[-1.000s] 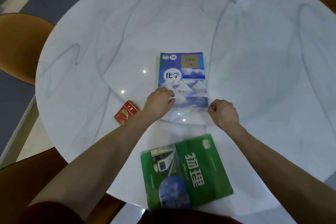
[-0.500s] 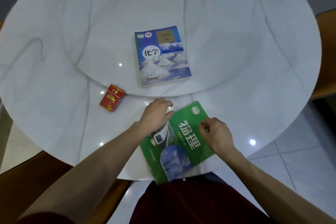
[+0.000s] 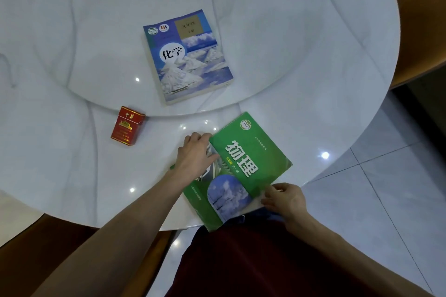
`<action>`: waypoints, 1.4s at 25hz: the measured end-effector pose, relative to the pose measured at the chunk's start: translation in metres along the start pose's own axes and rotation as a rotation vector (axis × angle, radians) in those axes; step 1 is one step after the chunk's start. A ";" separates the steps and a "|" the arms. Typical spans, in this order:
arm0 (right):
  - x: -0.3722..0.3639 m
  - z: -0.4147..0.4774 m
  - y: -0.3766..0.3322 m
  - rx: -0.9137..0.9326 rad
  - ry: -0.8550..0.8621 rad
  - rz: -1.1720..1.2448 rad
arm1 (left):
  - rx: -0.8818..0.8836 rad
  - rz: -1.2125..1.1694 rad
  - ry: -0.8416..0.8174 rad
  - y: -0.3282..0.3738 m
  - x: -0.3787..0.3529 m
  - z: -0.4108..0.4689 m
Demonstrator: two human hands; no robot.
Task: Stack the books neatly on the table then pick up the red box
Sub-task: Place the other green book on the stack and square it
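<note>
White marble table point(image 3: 277, 31) fills my head view. Both my hands grip the green book point(image 3: 243, 166) at the near edge: left hand point(image 3: 194, 155) curled over its spine side, right hand point(image 3: 284, 200) pinching the near corner. Farther in lies the blue book point(image 3: 188, 55); the red box point(image 3: 128, 125) stands left of both books, untouched.

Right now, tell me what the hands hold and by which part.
Both grip the green book: the left hand on its far-left corner, the right hand on its near-right corner at the table edge.
</note>
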State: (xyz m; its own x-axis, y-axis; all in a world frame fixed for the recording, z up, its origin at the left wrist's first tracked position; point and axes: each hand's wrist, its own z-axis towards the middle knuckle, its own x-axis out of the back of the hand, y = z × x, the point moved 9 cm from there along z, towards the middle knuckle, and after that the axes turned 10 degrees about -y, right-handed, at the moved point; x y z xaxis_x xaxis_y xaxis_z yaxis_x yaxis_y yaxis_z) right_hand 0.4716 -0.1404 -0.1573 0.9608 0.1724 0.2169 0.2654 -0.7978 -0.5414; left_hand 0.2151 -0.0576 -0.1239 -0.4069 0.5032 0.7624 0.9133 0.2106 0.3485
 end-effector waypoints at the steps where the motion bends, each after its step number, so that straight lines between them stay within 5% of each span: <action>1: -0.008 0.000 0.007 -0.050 -0.024 0.078 | 0.030 -0.032 0.007 -0.003 0.000 0.002; 6: -0.025 0.000 0.015 -0.164 -0.038 0.332 | 0.138 -0.117 -0.017 -0.009 0.001 0.017; 15: -0.024 0.004 0.025 -0.184 -0.003 0.308 | -0.034 -0.468 -0.199 -0.004 0.010 0.007; 23: -0.019 -0.006 -0.035 0.160 0.012 0.367 | -0.060 -0.975 -0.049 -0.015 0.041 -0.016; 35: -0.005 0.007 -0.206 0.551 -0.001 0.166 | 0.127 -1.398 0.242 -0.037 0.089 -0.004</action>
State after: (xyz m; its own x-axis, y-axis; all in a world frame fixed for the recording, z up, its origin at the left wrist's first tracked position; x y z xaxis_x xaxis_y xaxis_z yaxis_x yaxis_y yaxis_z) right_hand 0.4124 0.0272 -0.0524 0.9932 0.0714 0.0922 0.1130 -0.3950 -0.9117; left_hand 0.1449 -0.0244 -0.0665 -0.9407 -0.3283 -0.0856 -0.2458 0.4856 0.8389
